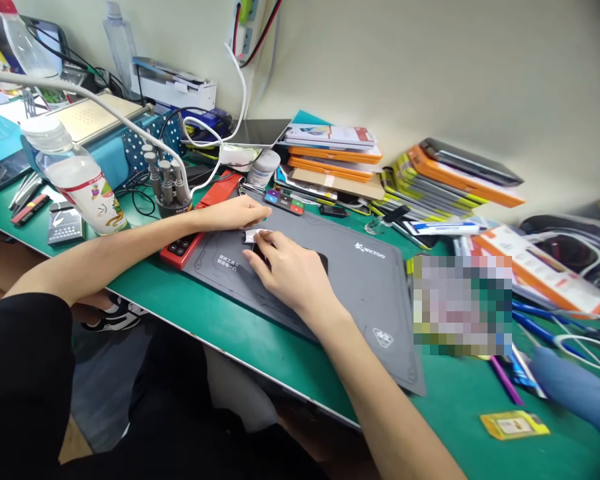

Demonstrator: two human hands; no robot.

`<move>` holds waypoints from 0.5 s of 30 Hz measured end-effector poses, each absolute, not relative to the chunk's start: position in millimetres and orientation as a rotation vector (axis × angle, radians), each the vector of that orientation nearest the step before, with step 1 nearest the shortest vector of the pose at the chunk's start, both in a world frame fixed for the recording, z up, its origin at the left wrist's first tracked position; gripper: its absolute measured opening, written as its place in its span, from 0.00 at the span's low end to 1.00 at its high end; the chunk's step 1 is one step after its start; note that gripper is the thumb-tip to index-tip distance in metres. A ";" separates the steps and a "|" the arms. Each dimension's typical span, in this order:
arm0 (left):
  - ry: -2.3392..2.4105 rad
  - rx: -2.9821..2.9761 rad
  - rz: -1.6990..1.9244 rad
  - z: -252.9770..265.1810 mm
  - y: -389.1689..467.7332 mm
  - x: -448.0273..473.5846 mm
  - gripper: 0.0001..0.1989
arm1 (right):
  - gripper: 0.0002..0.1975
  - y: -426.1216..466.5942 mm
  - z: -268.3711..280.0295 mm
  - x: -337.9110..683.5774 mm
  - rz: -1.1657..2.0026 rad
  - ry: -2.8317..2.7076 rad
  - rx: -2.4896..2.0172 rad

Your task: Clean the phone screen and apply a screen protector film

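Dark flat device (323, 261) lies on the grey mat (365, 293), mostly covered by my right hand (295, 270), an edge showing past the knuckles. White scrap (251, 236) at that hand's fingertips; thumb held apart from the fingers. Pinched or only pressed, I can't tell. My left hand (237, 212) sits just beyond the scrap, loosely curled, its grip hidden from me. Red-framed box (174, 252) at the mat's left end, below my left forearm. Green bench (190, 303) under all.
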State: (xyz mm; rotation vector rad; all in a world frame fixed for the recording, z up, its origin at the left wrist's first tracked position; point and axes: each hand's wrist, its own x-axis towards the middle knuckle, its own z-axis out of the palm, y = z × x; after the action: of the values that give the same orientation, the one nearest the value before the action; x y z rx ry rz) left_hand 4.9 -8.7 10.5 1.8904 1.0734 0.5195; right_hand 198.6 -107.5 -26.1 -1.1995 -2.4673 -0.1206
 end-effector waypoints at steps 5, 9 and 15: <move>1.058 1.868 0.522 11.8 -9.4 3.7 0.30 | 0.25 -119.1 -24.9 197.1 -0.129 -2.440 -1.113; 1.059 1.898 0.530 13.4 -10.1 2.3 0.31 | 0.24 -116.5 -21.7 194.7 -0.120 -2.441 -1.173; 1.044 1.903 0.526 12.5 -8.8 1.2 0.32 | 0.22 -114.0 -21.5 197.7 -0.059 -2.460 -1.099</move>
State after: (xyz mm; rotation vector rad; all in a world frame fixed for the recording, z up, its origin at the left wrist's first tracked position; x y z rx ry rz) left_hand 1.2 -8.8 12.5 1.9035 1.0436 0.5264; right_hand 197.7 -114.0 -21.5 -1.0992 -2.4601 -0.0588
